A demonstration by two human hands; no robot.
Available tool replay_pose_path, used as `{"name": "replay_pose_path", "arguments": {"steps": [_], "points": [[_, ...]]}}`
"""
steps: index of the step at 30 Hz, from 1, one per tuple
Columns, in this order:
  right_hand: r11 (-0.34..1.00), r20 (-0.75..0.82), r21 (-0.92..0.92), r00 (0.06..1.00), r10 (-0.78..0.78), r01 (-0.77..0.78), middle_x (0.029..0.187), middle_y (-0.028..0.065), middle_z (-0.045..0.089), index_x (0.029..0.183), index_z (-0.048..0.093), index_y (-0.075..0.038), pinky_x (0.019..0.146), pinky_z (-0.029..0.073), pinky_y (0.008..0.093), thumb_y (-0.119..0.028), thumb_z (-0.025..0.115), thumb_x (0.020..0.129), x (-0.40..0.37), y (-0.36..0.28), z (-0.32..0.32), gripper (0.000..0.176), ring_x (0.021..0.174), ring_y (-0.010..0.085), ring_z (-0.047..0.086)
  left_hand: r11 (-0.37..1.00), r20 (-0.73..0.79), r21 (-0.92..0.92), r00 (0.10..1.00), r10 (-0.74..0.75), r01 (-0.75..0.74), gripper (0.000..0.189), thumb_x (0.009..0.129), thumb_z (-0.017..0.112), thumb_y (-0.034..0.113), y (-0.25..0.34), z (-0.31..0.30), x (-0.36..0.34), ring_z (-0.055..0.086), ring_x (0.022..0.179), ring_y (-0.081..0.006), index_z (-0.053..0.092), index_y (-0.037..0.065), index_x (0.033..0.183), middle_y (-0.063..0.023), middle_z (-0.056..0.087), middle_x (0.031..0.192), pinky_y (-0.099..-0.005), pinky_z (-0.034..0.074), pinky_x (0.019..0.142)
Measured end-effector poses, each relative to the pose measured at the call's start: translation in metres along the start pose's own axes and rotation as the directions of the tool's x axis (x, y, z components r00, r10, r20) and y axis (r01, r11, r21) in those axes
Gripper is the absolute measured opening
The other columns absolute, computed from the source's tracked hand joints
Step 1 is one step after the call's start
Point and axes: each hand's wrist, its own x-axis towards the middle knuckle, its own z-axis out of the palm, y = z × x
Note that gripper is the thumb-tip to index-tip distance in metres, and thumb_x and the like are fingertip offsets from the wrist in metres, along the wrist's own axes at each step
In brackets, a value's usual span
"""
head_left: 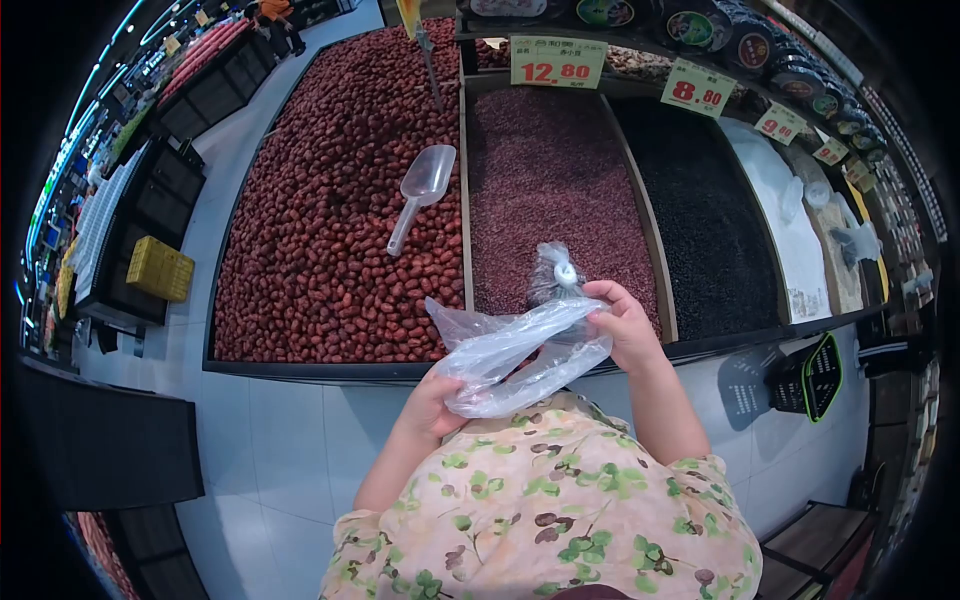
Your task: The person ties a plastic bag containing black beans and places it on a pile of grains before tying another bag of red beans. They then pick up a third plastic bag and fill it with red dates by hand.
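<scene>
A clear plastic bag (520, 350) is stretched between my two hands, in front of my body at the edge of the bin. My left hand (437, 400) is closed on its lower left part. On the right side, my right hand (625, 325) pinches the bag's rim between thumb and fingers. Just beyond it, a knotted clear bag (556, 273) rests on the small red beans (560, 180); its contents are hard to make out. A clear scoop (425, 180) lies on the red dates (330, 200), its handle pointing toward me.
Black beans (700, 220) fill the compartment right of the red beans, with white goods (775, 220) beyond. Price signs (558, 62) line the back. A black basket with a green rim (822, 378) stands on the floor at right. A yellow crate (160, 268) is at left.
</scene>
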Motion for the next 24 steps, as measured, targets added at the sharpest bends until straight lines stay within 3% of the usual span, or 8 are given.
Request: {"name": "replay_pose_path", "arguments": {"steps": [6, 10, 12, 15, 17, 19, 22, 24], "points": [[0.988, 0.112, -0.156, 0.994, -0.002, 0.02, 0.102, 0.0058, 0.054, 0.113, 0.048, -0.002, 0.076, 0.046, 0.0253, -0.001, 0.06, 0.078, 0.017, -0.004, 0.014, 0.037, 0.089, 0.0111, 0.054, 0.965, 0.266, -0.256, 0.955, 0.129, -0.059, 0.063, 0.068, 0.064, 0.03, 0.005, -0.003, 0.004, 0.055, 0.072, -0.0209, 0.045, 0.0, 0.12, -0.0141, 0.058, 0.099, -0.0354, 0.045, 0.066], [0.966, 0.2, -0.251, 0.98, -0.019, 0.07, 0.108, 0.0065, 0.054, 0.113, 0.049, -0.001, 0.086, 0.043, 0.028, -0.002, 0.06, 0.078, 0.031, 0.002, 0.021, 0.037, 0.1, 0.0129, 0.052, 0.953, 0.129, -0.215, 0.961, 0.243, -0.213, 0.063, 0.07, 0.064, 0.036, 0.015, 0.026, -0.004, 0.054, 0.072, -0.0206, 0.045, 0.002, 0.12, -0.0123, 0.059, 0.096, -0.034, 0.042, 0.064], [0.915, 0.215, -0.375, 0.974, -0.072, 0.15, 0.107, 0.0068, 0.054, 0.112, 0.051, -0.002, 0.086, 0.043, 0.029, -0.003, 0.061, 0.077, 0.035, 0.004, 0.026, 0.036, 0.101, 0.0141, 0.052, 0.921, -0.118, -0.082, 0.921, 0.372, -0.382, 0.062, 0.074, 0.061, 0.042, 0.018, 0.043, -0.008, 0.051, 0.072, -0.0198, 0.045, 0.005, 0.121, -0.0081, 0.058, 0.086, -0.0329, 0.039, 0.065], [0.749, 0.269, -0.551, 0.928, -0.257, 0.367, 0.108, 0.0099, 0.055, 0.108, 0.054, -0.003, 0.088, 0.042, 0.0329, -0.008, 0.065, 0.073, 0.041, 0.001, 0.037, 0.037, 0.101, 0.0209, 0.054, 0.895, -0.057, -0.131, 0.905, 0.423, -0.426, 0.059, 0.078, 0.058, 0.044, 0.025, 0.024, -0.011, 0.05, 0.076, -0.0212, 0.045, 0.006, 0.121, -0.0056, 0.054, 0.077, -0.0362, 0.04, 0.069], [0.501, 0.485, -0.6, 0.782, -0.393, 0.624, 0.109, 0.0135, 0.055, 0.107, 0.054, -0.003, 0.088, 0.042, 0.0357, -0.01, 0.067, 0.07, 0.043, -0.008, 0.049, 0.04, 0.102, 0.0268, 0.054, 0.883, -0.058, -0.138, 0.893, 0.446, -0.45, 0.055, 0.081, 0.056, 0.044, 0.028, 0.018, -0.01, 0.049, 0.075, -0.0217, 0.045, 0.006, 0.12, -0.0047, 0.05, 0.074, -0.0382, 0.042, 0.07], [0.511, 0.619, -0.493, 0.696, -0.363, 0.705, 0.113, 0.0157, 0.053, 0.11, 0.052, -0.003, 0.091, 0.041, 0.0391, -0.012, 0.067, 0.069, 0.047, -0.007, 0.061, 0.045, 0.106, 0.0318, 0.051, 0.845, -0.034, -0.257, 0.879, 0.476, -0.468, 0.058, 0.085, 0.049, 0.044, 0.031, 0.018, -0.008, 0.056, 0.088, -0.0257, 0.038, 0.006, 0.128, -0.014, 0.053, 0.116, -0.0442, 0.045, 0.081], [0.476, 0.763, -0.374, 0.556, -0.331, 0.796, 0.122, 0.0172, 0.047, 0.12, 0.044, -0.003, 0.096, 0.037, 0.0428, -0.015, 0.069, 0.066, 0.053, -0.002, 0.086, 0.061, 0.115, 0.0341, 0.044, 0.845, -0.147, -0.141, 0.854, 0.498, -0.517, 0.051, 0.078, 0.058, 0.036, 0.038, 0.032, -0.006, 0.053, 0.082, -0.0253, 0.047, 0.006, 0.118, -0.008, 0.054, 0.084, -0.0414, 0.044, 0.077], [0.47, 0.82, -0.302, 0.478, -0.317, 0.83, 0.125, 0.0184, 0.044, 0.126, 0.037, -0.001, 0.097, 0.035, 0.0448, -0.017, 0.07, 0.064, 0.058, 0.004, 0.103, 0.072, 0.117, 0.0355, 0.042, 0.836, -0.172, -0.092, 0.836, 0.521, -0.54, 0.049, 0.076, 0.058, 0.032, 0.04, 0.028, -0.006, 0.053, 0.09, -0.0271, 0.048, 0.005, 0.117, -0.01, 0.056, 0.092, -0.043, 0.043, 0.082]]}}
